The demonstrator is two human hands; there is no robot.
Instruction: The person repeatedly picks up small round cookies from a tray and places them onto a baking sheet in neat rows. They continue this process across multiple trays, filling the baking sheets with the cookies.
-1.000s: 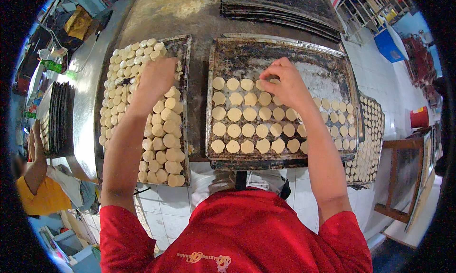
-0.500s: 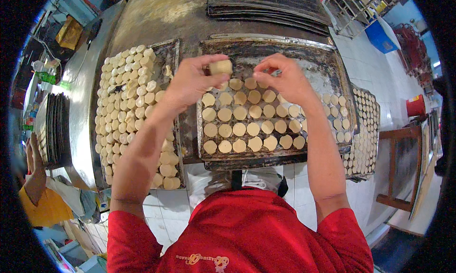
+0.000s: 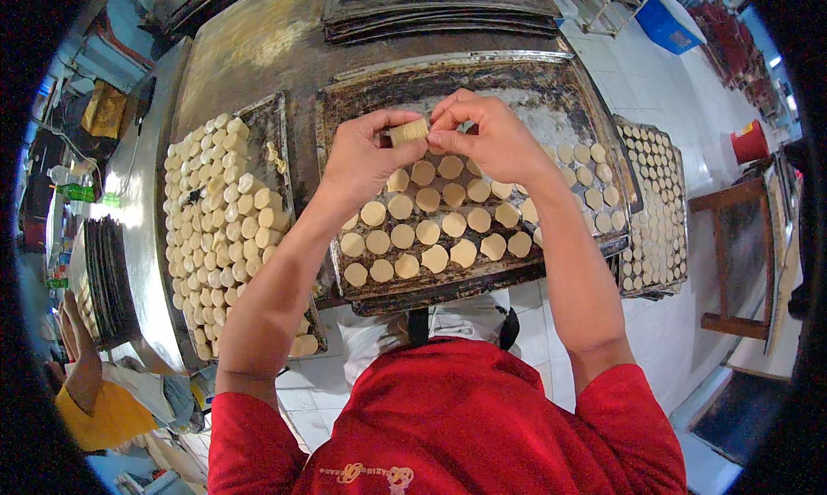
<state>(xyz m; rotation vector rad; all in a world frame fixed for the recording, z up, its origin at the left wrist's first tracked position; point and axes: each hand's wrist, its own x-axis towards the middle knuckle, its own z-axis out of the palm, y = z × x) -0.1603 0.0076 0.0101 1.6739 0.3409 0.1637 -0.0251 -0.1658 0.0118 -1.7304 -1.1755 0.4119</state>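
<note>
My left hand is closed around a short stack of pale dough rounds, held sideways above the dark baking tray. At the right end of that stack, my right hand pinches with thumb and fingers at the end dough round, which its fingertips mostly hide. Below both hands, flat dough rounds lie in rows on the tray's nearer part. To the left, a second tray carries many upright stacks of similar rounds, with a few dough scraps at its bare corner.
Dark flat trays are piled at the far edge of the table. On the right stands another tray filled with small rounds. A wooden frame and red bucket are farther right. Another person's arm shows at far left.
My right hand has come left to meet the stack in my left hand; the two were apart before. The whole view has shifted and tilted slightly.
</note>
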